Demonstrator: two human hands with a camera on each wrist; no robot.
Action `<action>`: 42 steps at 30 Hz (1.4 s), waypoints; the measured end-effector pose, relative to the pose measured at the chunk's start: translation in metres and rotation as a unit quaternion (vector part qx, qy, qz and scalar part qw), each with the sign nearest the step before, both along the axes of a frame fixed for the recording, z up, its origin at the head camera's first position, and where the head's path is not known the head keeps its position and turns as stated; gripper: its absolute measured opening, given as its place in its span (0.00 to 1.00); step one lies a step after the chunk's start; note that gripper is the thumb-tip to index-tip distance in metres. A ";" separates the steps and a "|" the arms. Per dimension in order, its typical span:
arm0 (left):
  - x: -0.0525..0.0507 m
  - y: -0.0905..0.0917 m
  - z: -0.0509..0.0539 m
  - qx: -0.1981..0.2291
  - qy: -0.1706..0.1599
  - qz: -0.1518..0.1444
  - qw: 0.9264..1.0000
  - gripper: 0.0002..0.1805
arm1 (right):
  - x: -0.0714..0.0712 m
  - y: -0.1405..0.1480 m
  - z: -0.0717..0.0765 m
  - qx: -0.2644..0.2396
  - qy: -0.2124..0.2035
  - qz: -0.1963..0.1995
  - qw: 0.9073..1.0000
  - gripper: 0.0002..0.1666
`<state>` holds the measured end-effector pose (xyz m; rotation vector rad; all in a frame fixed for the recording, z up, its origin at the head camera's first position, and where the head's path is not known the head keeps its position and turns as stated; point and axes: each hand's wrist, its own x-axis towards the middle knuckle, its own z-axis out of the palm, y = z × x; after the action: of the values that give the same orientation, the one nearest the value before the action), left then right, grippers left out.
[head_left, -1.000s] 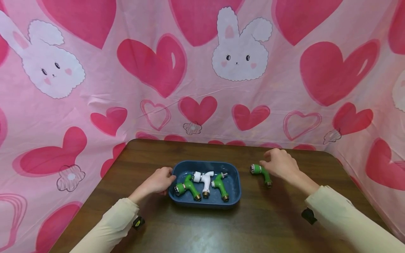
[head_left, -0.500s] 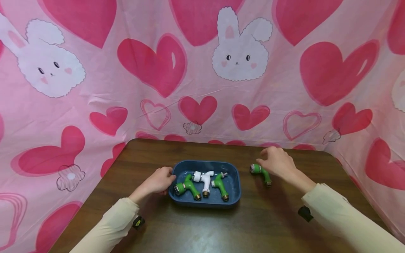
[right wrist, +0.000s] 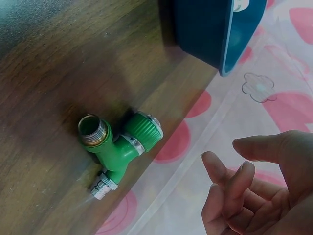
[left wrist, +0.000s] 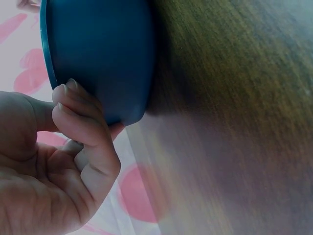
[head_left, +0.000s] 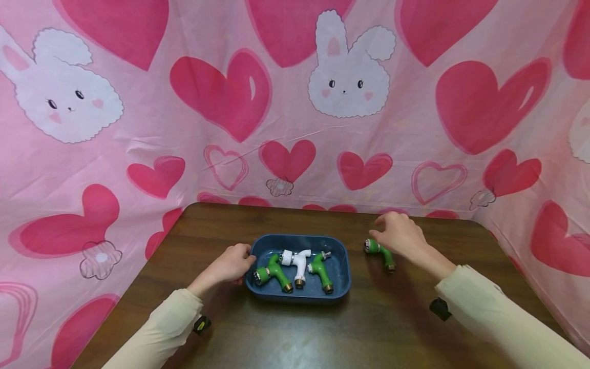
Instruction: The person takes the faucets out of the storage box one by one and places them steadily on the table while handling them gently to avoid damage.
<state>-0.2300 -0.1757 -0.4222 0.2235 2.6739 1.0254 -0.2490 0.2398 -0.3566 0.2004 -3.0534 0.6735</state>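
Fingers (left wrist: 80, 115) of the left hand (head_left: 229, 263) pinch the left rim of the blue tub (head_left: 299, 295), thumb over the edge and the others curled against the outer wall. Those of the right hand (head_left: 401, 234) are loosely bent and grasp nothing; it hovers by the loose tap (head_left: 387, 256), apart from it. That tap is green and lies on the brown worktop (head_left: 299, 338), right of the tub and apart from it, its ridged knob towards the tub and its threaded end towards the person. Inside the tub lie three more: a green tap (head_left: 275, 270) at left, a white tap (head_left: 300, 264) in the middle and a nozzled tap (head_left: 323, 274), also green, at right. Behind hangs a pink curtain (head_left: 295, 128) with hearts and rabbits.
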 end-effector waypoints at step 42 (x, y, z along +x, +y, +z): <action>0.000 0.000 -0.001 0.010 0.013 -0.001 1.000 0.07 | -0.001 -0.022 0.012 0.009 0.026 0.014 1.000 0.26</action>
<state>-0.2299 -0.1757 -0.4229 0.2455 2.6861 1.0560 -0.2500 0.2182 -0.3442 0.2581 -3.0138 0.6309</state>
